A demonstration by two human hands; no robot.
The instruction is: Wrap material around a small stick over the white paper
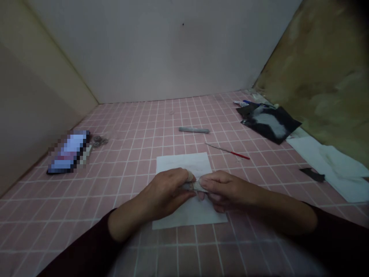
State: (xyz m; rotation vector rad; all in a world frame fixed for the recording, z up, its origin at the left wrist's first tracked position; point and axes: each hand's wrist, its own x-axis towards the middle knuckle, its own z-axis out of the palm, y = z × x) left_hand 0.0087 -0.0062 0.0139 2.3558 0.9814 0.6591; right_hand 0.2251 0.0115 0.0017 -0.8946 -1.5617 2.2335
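Over a white sheet of paper [184,163], my two hands meet at a small greyish piece [188,186] whose kind I cannot make out. My left hand [170,190] is closed round its left end, with a light band or tape on one finger. Thumb and fingers of my right hand [221,186] pinch its right end, where a pale, dusty-looking part [199,187] shows. My fingers hide most of it. Beyond the paper lie a thin file-like tool with a red handle [240,155] and a grey bar [193,130].
At the right are dusty black sheets like sandpaper [284,121], white papers [331,169] and a dark scrap [312,174]. A phone [69,150] lies at the left beside a small grey heap [99,141]. Walls border the pink tiled-pattern surface [129,134].
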